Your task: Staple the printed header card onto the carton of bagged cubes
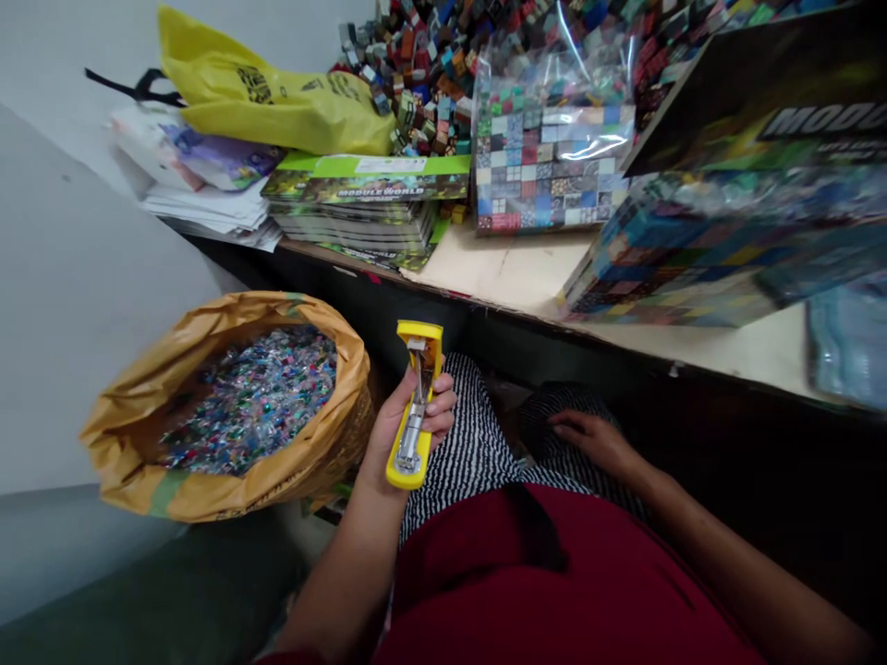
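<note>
A yellow stapler (418, 406), its metal parts facing up at me, lies in my left hand (436, 406). The fingers wrap round its body above my lap. My right hand (586, 439) rests by my striped right trouser leg (554, 406), fingers stretched out and holding nothing. To the left of the stapler stands a brown sack (339, 397), its mouth wide and full of small shiny wrapped bits (270, 397).
On the table (513, 268) ahead stand a stack of Module World booklets (367, 217), a clear bag of patterned cubes (547, 166) and another cube pack (665, 268) under a dark printed sheet (776, 92). Loose cubes (422, 74) pile behind a yellow bag (277, 92).
</note>
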A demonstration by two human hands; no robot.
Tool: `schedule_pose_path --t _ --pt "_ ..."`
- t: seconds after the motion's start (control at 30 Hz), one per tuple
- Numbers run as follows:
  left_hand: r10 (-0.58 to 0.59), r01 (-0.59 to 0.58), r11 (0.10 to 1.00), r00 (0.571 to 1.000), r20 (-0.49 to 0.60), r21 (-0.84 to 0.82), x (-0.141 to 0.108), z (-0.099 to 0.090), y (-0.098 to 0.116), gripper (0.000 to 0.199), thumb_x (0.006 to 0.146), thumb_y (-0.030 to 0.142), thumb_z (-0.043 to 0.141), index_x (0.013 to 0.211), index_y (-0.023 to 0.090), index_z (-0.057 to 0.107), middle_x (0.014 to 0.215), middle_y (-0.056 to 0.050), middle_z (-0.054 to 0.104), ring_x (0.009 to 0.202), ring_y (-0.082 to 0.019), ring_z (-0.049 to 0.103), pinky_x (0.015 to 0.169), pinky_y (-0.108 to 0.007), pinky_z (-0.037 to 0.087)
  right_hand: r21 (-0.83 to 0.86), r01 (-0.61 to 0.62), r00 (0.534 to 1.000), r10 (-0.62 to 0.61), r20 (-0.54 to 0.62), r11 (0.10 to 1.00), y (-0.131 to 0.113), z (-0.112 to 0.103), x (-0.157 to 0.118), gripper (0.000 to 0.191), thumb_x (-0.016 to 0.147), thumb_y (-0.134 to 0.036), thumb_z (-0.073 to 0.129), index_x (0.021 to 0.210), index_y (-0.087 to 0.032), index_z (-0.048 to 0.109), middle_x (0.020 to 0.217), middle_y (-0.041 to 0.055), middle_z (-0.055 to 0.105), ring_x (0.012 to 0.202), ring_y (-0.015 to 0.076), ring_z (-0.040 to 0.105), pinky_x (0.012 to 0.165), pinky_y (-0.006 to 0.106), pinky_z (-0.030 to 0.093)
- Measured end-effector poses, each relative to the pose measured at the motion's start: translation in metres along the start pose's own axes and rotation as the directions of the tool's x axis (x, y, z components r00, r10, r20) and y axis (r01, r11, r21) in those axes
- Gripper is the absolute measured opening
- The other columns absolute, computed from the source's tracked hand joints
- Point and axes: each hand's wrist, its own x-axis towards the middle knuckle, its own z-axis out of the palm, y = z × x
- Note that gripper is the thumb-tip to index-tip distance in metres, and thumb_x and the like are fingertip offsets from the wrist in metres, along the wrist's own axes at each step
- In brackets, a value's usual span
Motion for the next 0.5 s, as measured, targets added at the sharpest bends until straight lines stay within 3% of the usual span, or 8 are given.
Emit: schedule_pose_path --t 0.27,0.5 --pt "-0.024 0.023 1.0 0.999 0.028 0.016 0.009 0.004 -0.005 0.039 0.103 0.028 0.028 0.107 0.008 0.06 0.077 -0.003 0.046 0.054 -0.004 0.044 0.041 -0.008 0.037 -0.039 0.015 1.0 -0.015 0.006 0.999 -0.003 -0.005 0.0 0.029 0.085 -0.04 0.051 0.1 -0.024 0.07 0.102 0.0052 0.076 0.098 0.0262 0.069 0.089 0.041 0.052" --pt "-0.147 0.142 0.988 0.982 0.121 0.054 0.02 0.003 -0.001 0.045 0.104 0.03 0.023 0.11 0.006 0.061 0.078 -0.003 0.047 0.054 -0.004 0.045 0.041 -0.009 0.039 -0.2 -0.001 1.0 -0.003 -0.023 0.98 -0.016 -0.002 0.03 0.026 0.09 -0.028 0.051 0.109 -0.023 0.068 0.11 0.0067 0.073 0.101 0.0229 0.067 0.091 0.038 0.05"
